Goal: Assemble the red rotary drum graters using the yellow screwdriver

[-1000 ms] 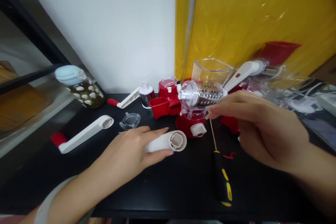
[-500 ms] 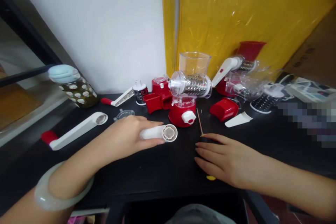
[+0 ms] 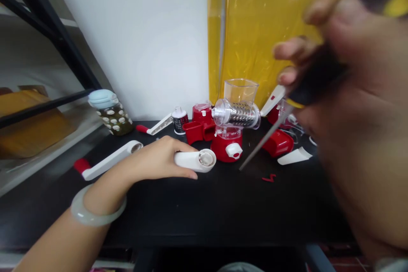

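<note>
My left hand (image 3: 162,157) is closed around a white crank handle (image 3: 189,160), its round socket end facing up at the tabletop's middle. Raised close to the camera, my right hand (image 3: 360,85) grips a screwdriver (image 3: 321,76) with a black and yellow handle; the shaft slants down and left. Between the hands, toward the back, stands a rotary grater (image 3: 234,114) with a clear hopper, metal drum and red base. A small bent red piece (image 3: 269,178) lies below the screwdriver tip. Another crank handle (image 3: 111,161) with a red knob rests beside my left forearm.
Red grater parts (image 3: 194,131), a drum (image 3: 180,120) and a third crank (image 3: 159,125) sit along the wall. A patterned bottle (image 3: 111,112) stands back left. A red pusher (image 3: 279,142) and a white curved piece (image 3: 295,156) lie right, partly near my right hand.
My right hand has lifted the screwdriver from the tabletop up toward the camera. A small red piece now shows on the table. My left hand still holds the crank handle.
</note>
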Demonstrator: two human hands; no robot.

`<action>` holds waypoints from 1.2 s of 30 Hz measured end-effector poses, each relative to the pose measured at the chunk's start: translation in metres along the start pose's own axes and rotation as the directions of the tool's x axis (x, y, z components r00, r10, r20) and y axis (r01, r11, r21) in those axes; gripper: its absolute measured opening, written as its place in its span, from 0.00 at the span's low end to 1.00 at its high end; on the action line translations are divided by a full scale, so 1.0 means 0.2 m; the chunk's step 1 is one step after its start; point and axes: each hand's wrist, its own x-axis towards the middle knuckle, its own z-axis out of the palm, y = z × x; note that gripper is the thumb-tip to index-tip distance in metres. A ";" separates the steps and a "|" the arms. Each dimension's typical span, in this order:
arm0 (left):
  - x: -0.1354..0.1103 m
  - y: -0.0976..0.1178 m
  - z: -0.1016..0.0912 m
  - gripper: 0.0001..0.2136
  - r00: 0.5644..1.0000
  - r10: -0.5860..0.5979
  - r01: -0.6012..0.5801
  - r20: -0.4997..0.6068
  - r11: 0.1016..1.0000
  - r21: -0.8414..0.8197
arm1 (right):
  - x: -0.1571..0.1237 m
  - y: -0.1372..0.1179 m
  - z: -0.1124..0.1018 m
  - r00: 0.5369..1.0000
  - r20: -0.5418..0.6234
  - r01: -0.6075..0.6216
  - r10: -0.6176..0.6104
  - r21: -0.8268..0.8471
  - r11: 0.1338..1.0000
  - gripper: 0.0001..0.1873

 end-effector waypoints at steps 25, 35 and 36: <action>0.04 0.00 0.07 0.14 0.985 0.056 -0.097 0.163 0.963 0.251 | -0.16 0.37 0.06 0.998 0.001 -0.068 0.070 0.259 0.964 0.08; 0.04 -0.02 0.07 0.15 0.985 0.061 -0.101 0.160 0.961 0.256 | -0.19 0.33 0.09 0.996 -0.023 -0.078 0.086 0.238 0.968 0.08; 0.04 -0.02 0.07 0.15 0.986 0.063 -0.101 0.157 0.962 0.253 | -0.19 0.33 0.09 0.996 -0.023 -0.078 0.086 0.232 0.970 0.08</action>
